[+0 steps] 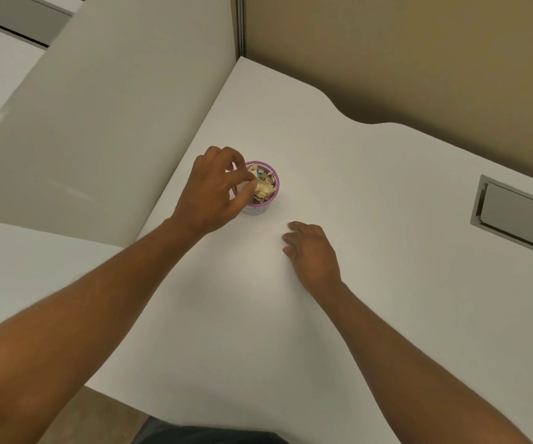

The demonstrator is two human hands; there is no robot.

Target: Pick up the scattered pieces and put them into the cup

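Note:
A small cup [273, 174] with a purple rim stands on the white table [371, 219], left of centre. It holds several pale, flat pieces [263, 189] and something small and blue. My left hand [217, 187] hovers over the cup's left rim, fingertips pinched together just above the pieces; whether a piece sits between them is hidden. My right hand [311, 251] rests palm down on the table, a little to the right and nearer than the cup, fingers loosely curled, holding nothing. No loose pieces show on the table.
A grey partition panel [114, 123] runs along the table's left edge. A tan wall [419, 52] backs the curved far edge. A recessed grey cable hatch [515, 216] sits in the table at the right.

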